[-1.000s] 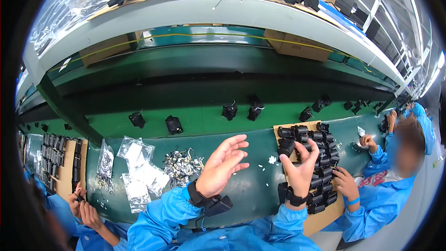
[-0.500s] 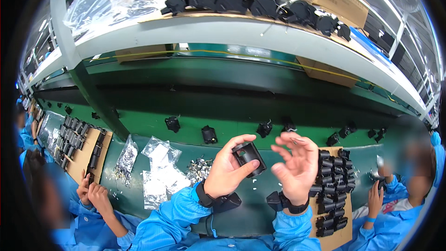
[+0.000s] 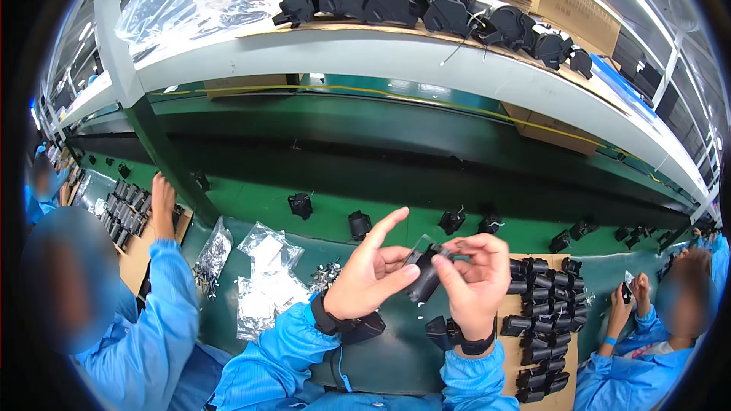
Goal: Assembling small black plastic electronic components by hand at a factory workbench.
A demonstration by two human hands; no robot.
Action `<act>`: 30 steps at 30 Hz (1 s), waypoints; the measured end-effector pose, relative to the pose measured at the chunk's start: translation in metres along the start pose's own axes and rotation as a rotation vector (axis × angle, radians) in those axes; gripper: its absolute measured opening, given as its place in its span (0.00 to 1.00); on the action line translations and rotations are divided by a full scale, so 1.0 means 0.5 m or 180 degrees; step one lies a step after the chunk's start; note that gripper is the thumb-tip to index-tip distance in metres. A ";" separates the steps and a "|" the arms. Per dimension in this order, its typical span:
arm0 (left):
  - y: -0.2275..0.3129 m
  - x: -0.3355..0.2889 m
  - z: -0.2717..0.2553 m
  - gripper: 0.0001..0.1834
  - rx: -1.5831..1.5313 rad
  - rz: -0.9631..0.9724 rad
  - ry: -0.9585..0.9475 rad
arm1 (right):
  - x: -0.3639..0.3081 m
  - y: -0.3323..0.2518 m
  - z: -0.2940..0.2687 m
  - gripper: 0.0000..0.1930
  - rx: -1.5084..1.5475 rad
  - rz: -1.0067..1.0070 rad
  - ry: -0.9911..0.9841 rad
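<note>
Over the middle of the bench, a small black plastic housing (image 3: 424,281) is held tilted between both hands. My left hand (image 3: 373,278) supports it with the thumb on its near side, and the index finger points up and away. On the other side, my right hand (image 3: 477,278) pinches the housing's upper end between thumb and fingers. A thin clear edge (image 3: 420,243) shows at the top of the housing; what it belongs to I cannot make out. The fingertips partly hide the upper end.
Rows of black housings (image 3: 542,320) lie on cardboard to the right. Left of my hands are clear bags with white pieces (image 3: 270,289) and small metal parts (image 3: 326,274). Black units sit on the green conveyor (image 3: 403,221). A shelf (image 3: 343,49) crosses above. Co-workers sit on both sides.
My right hand has come in from the right and taken hold of the housing, which is now turned and tilted. The left co-worker's arm has reached forward.
</note>
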State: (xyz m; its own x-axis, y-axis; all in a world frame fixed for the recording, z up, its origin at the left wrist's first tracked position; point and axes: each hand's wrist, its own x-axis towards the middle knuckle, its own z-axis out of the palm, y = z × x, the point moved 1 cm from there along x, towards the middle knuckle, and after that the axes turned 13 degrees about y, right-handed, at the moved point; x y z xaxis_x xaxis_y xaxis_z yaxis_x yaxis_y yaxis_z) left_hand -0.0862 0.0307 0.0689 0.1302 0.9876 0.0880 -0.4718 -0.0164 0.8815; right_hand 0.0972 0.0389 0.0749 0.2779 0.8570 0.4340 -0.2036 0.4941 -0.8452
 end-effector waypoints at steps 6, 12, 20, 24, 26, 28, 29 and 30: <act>-0.022 -0.004 0.033 0.72 -0.0379 0.0586 -0.0069 | -0.016 0.019 0.022 0.31 0.0435 -0.0255 0.0619; -0.085 0.036 0.053 0.49 -0.0108 0.1361 0.0004 | -0.005 -0.021 0.001 0.31 0.0245 -0.0294 0.0592; -0.030 0.009 0.005 0.43 -0.1152 0.0400 0.0359 | -0.015 -0.045 -0.012 0.11 0.0530 0.0417 -0.0130; -0.022 0.018 -0.020 0.44 -0.0223 0.0750 0.0515 | 0.004 -0.070 -0.045 0.09 0.0020 0.0698 -0.0600; 0.004 0.012 -0.018 0.44 0.0401 0.0773 0.0490 | 0.011 -0.083 -0.046 0.12 -0.0449 0.0621 -0.0838; 0.018 0.006 -0.018 0.44 0.1296 0.0927 0.0444 | 0.013 -0.084 -0.049 0.12 -0.0493 0.0741 -0.0955; 0.021 0.006 -0.021 0.44 0.1305 0.0904 0.0466 | 0.013 -0.084 -0.047 0.13 -0.0535 0.0828 -0.1068; 0.025 0.006 -0.022 0.43 0.1572 0.1104 0.0284 | 0.013 -0.087 -0.040 0.13 -0.0560 0.0898 -0.1095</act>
State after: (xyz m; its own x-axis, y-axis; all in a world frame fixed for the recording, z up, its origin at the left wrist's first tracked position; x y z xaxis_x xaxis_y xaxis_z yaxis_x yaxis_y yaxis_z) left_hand -0.1015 0.0350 0.0749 -0.0424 0.9206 0.3882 -0.0106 -0.3890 0.9212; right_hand 0.1263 0.0199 0.1082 -0.0982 0.9675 0.2331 -0.0561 0.2285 -0.9719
